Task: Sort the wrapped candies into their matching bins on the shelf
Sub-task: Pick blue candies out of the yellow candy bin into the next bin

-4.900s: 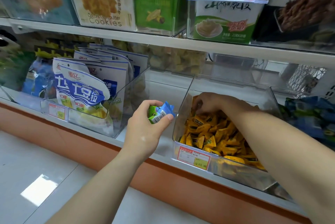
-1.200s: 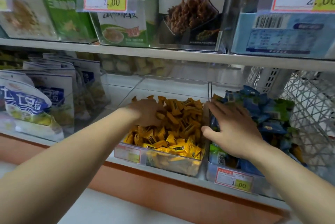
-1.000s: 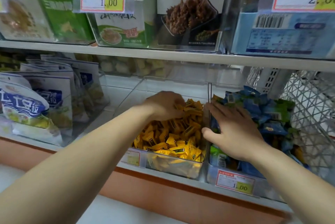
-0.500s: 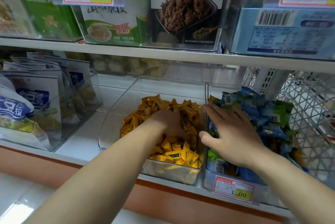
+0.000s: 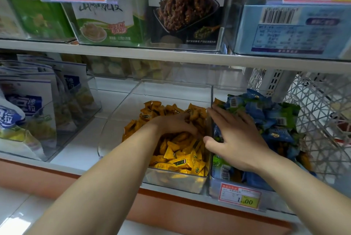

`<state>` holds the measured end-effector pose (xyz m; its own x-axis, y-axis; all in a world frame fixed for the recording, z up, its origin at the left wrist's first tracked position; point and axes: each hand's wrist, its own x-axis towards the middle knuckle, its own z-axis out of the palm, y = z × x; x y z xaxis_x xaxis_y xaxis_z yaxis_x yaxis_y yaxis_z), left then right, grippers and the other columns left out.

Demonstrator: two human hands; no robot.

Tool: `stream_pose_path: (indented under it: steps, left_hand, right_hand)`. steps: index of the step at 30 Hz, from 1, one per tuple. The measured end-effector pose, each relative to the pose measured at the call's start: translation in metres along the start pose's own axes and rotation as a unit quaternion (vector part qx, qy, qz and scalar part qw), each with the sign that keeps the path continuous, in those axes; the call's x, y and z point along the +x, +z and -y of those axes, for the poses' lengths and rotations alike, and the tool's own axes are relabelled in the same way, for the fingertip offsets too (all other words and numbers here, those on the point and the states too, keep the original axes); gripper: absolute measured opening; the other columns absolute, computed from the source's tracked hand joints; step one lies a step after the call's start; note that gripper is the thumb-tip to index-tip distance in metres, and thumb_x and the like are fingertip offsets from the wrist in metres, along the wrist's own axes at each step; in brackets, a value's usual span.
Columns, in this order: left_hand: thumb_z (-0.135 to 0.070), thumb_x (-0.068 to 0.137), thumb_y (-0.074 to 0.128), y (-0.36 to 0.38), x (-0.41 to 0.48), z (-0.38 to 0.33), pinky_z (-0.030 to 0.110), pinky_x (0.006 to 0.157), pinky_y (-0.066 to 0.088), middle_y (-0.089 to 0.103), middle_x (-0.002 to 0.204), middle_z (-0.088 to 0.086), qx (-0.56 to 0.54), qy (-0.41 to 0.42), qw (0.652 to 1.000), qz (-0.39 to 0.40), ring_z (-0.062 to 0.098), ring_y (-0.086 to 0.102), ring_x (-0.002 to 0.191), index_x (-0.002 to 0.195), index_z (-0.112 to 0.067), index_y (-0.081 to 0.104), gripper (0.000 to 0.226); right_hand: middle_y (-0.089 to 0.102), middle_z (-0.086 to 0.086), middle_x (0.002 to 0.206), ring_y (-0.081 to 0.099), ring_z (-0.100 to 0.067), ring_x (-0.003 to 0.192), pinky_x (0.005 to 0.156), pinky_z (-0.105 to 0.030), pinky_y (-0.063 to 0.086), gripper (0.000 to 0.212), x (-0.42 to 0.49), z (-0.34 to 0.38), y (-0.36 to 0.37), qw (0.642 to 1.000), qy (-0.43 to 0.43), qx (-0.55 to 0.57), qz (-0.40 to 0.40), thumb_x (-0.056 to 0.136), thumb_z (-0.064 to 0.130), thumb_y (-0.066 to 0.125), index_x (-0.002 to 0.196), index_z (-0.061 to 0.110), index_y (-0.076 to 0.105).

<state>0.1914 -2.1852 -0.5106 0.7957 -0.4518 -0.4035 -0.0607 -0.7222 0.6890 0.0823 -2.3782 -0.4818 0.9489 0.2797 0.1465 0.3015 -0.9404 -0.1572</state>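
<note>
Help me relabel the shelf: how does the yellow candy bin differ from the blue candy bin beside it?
The yellow candy bin holds yellow candies; the blue candy bin holds mostly blue and green candies. The yellow candy bin's pile sits low, its back left bare; the blue candy bin is heaped above its rim. Both are clear plastic, side by side.
</note>
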Motion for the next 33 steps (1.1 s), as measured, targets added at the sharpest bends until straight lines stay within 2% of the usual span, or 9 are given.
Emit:
stream_pose_path:
  steps: [5, 8, 11, 17, 20, 23, 28, 31, 33]
  left_hand:
    - [-0.054, 0.065, 0.076, 0.000, -0.004, -0.004, 0.039, 0.101, 0.046, 0.063, 0.116, -0.007, -0.029, 0.018, 0.999, 0.001, 0.017, 0.059, 0.113, 0.111, -0.040, 0.060, 0.051]
    - [-0.067, 0.055, 0.076, 0.000, -0.008, -0.012, 0.040, 0.109, 0.039, 0.054, 0.136, -0.008, 0.058, 0.013, 0.998, 0.035, 0.019, 0.051, 0.125, 0.137, -0.037, 0.046, 0.091]
    - [-0.062, 0.059, 0.081, 0.010, -0.008, -0.015, 0.030, 0.097, 0.031, 0.040, 0.155, -0.004, 0.155, 0.007, 0.987, 0.044, 0.023, 0.040, 0.139, 0.155, -0.032, 0.025, 0.115]
    - [-0.041, 0.069, 0.083, -0.013, -0.022, -0.012, 0.035, 0.099, 0.046, 0.051, 0.143, -0.007, 0.141, 0.030, 0.988, -0.054, 0.018, 0.052, 0.124, 0.148, -0.036, 0.038, 0.091]
    - [-0.036, 0.070, 0.085, -0.036, -0.036, -0.001, 0.030, 0.083, 0.051, 0.060, 0.118, -0.012, 0.088, 0.047, 0.986, -0.136, 0.012, 0.059, 0.103, 0.124, -0.039, 0.055, 0.062]
    - [-0.029, 0.077, 0.081, -0.052, -0.046, 0.011, 0.039, 0.094, 0.050, 0.062, 0.118, -0.005, 0.121, 0.028, 0.974, -0.191, 0.020, 0.060, 0.110, 0.119, -0.031, 0.060, 0.047]
    - [-0.045, 0.076, 0.080, -0.059, -0.065, 0.012, 0.033, 0.098, 0.040, 0.046, 0.149, 0.001, 0.249, -0.080, 0.949, -0.177, 0.026, 0.045, 0.134, 0.149, -0.031, 0.041, 0.084]
    - [-0.060, 0.077, 0.071, -0.042, -0.070, -0.002, 0.038, 0.097, 0.046, 0.058, 0.135, -0.002, 0.321, -0.066, 0.919, -0.218, 0.025, 0.054, 0.121, 0.135, -0.036, 0.054, 0.065]
    - [-0.060, 0.081, 0.067, -0.025, -0.067, -0.016, 0.039, 0.094, 0.050, 0.060, 0.126, -0.006, 0.297, -0.005, 0.925, -0.237, 0.022, 0.057, 0.116, 0.127, -0.035, 0.060, 0.053]
  right_hand:
    - [0.003, 0.012, 0.166, 0.010, -0.015, 0.151, 0.120, -0.036, -0.005, 0.093, 0.000, -0.002, 0.000, 1.000, -0.002, 0.010, -0.004, 0.075, 0.079, 0.016, 0.157, 0.035, 0.008]
    - [0.004, 0.011, 0.166, 0.011, -0.016, 0.151, 0.120, -0.037, -0.005, 0.093, 0.000, -0.002, 0.001, 1.000, -0.004, 0.009, -0.007, 0.075, 0.078, 0.016, 0.157, 0.034, 0.009]
    - [0.003, 0.012, 0.166, 0.009, -0.015, 0.151, 0.120, -0.036, -0.006, 0.093, 0.000, -0.001, 0.001, 1.000, 0.000, 0.011, -0.005, 0.074, 0.078, 0.016, 0.156, 0.035, 0.009]
    - [0.002, 0.013, 0.166, 0.009, -0.016, 0.150, 0.118, -0.033, -0.007, 0.095, -0.001, -0.001, -0.001, 1.000, 0.005, 0.012, -0.005, 0.072, 0.079, 0.014, 0.156, 0.036, 0.008]
    - [0.003, 0.012, 0.166, 0.009, -0.016, 0.151, 0.119, -0.034, -0.007, 0.094, -0.001, -0.001, -0.001, 1.000, 0.003, 0.010, 0.001, 0.072, 0.079, 0.014, 0.156, 0.036, 0.008]
    - [0.003, 0.012, 0.166, 0.010, -0.017, 0.151, 0.121, -0.038, -0.004, 0.095, -0.001, -0.001, -0.001, 1.000, 0.005, 0.005, 0.007, 0.071, 0.079, 0.012, 0.156, 0.037, 0.007]
    - [0.003, 0.011, 0.167, 0.010, -0.018, 0.151, 0.122, -0.040, -0.002, 0.096, 0.000, -0.002, -0.002, 1.000, 0.006, 0.002, 0.014, 0.071, 0.081, 0.011, 0.157, 0.037, 0.006]
    - [0.005, 0.012, 0.166, 0.012, -0.018, 0.151, 0.121, -0.039, -0.002, 0.094, 0.000, -0.003, 0.000, 1.000, 0.005, 0.000, 0.008, 0.072, 0.080, 0.012, 0.156, 0.037, 0.008]
    - [0.006, 0.012, 0.166, 0.014, -0.018, 0.150, 0.121, -0.039, -0.002, 0.093, -0.001, -0.002, 0.000, 1.000, 0.006, 0.000, 0.003, 0.073, 0.080, 0.014, 0.156, 0.037, 0.009]
